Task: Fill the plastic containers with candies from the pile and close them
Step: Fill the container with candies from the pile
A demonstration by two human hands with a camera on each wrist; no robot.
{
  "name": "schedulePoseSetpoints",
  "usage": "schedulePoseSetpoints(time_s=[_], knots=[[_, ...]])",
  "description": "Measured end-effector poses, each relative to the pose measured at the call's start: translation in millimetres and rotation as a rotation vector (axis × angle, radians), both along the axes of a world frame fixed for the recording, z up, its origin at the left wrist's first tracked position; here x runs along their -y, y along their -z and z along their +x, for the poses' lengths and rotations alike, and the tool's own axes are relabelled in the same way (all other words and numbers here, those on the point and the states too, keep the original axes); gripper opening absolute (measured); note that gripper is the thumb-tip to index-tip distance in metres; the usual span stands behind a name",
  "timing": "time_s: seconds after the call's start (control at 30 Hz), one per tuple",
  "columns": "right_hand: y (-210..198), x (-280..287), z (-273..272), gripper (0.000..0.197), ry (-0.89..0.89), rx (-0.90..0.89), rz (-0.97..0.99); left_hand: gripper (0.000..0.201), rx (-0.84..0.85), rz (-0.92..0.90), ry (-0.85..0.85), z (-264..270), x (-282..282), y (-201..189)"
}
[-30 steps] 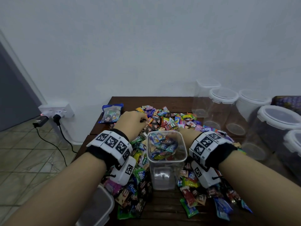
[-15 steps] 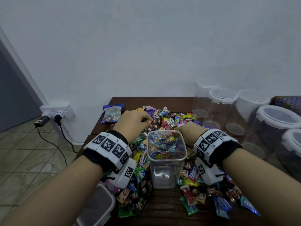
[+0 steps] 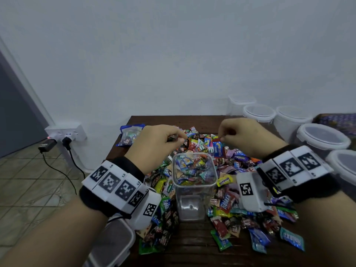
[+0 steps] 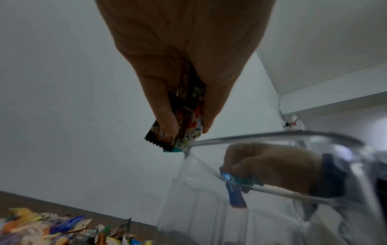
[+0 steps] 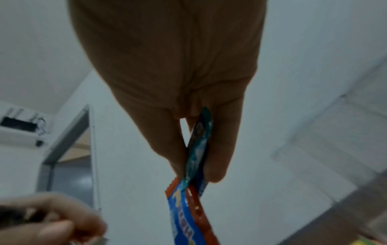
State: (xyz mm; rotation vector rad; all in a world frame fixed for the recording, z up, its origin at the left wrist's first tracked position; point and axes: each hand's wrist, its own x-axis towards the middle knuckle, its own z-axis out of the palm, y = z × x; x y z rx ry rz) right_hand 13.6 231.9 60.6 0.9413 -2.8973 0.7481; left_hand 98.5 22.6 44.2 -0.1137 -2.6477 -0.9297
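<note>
Clear plastic is what the open container [image 3: 194, 182] is made of. It is stood upright on the dark wooden table [image 3: 192, 245], in the middle of the pile of wrapped candies [image 3: 229, 170], and it is partly filled with candies. No lid is seen on it.

The left hand [image 3: 158, 143] is held up just behind the container's left side. From the head view, only a small dark thing is seen at its fingertips. From the left wrist view, much more is shown: a dark brown candy wrapper [image 4: 184, 119] with a zigzag end is pinched between thumb and fingers, right by the container's rim [image 4: 272, 135].

The right hand [image 3: 244, 135] is held up behind the container's right side, well apart from the left hand. A blue and red candy [image 3: 217, 148] is seen hanging from its fingertips in the head view. In the right wrist view, a teal wrapper [image 5: 198, 145] is also seen pinched there with it, which is not made out from the head.

Closed containers with white lids [image 3: 321, 135] are lined up along the right side of the table. A blue candy bag [image 3: 129, 134] is laid at the table's far left corner. A white lidded box [image 3: 113, 245] is seen low by the left arm, only in the head view.
</note>
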Motion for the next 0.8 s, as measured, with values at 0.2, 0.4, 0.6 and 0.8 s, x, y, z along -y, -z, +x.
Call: schedulePoseSetpoints(time_s=[0.2,0.4,0.6,0.8], knots=[[-17,8,36,0.020,-0.095,-0.070,-0.155,0.013,-0.050,0.063,0.034,9,-4,0],[-7,22,56,0.017,-0.178,-0.119,-0.175,0.012,-0.082,0.159,0.025,10,-4,2],[18,32,62,0.007,-0.177,-0.109,-0.225,0.012,-0.107,0.220,0.045,15,-8,7],[29,24,78,0.029,-0.084,-0.050,-0.473,0.015,-0.087,0.273,0.057,16,-10,12]])
